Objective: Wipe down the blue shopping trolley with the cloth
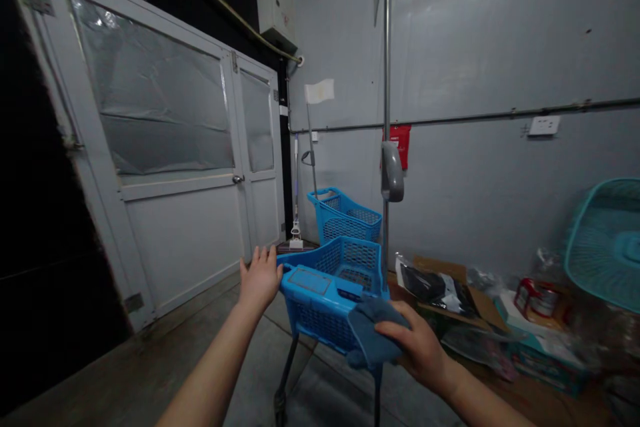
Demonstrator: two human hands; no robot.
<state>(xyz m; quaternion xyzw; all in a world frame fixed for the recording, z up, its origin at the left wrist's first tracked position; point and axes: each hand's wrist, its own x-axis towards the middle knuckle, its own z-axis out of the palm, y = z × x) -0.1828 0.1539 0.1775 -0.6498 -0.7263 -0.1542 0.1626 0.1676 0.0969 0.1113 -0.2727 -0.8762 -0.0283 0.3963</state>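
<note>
A small blue shopping cart (310,279) with mesh basket walls stands in front of me on dark legs. My right hand (417,343) is closed on a blue-grey cloth (375,332), which hangs against the near right corner of the cart. At the cart's left corner is my left hand (260,277), fingers outstretched and holding nothing; whether it touches the rim I cannot tell. Behind this cart stands a second blue cart (345,220), with a grey pole bearing a white flag (320,91). Another metal pole (387,80) with a grey curved handle (393,172) rises at the near cart's right.
White double doors (185,213) stand at the left. A mop (296,233) leans in the corner. On the right lie an open cardboard box (480,297) with a black plastic packet, a red can (537,299) and a teal fan (607,243). A red pouch (403,145) hangs on the wall.
</note>
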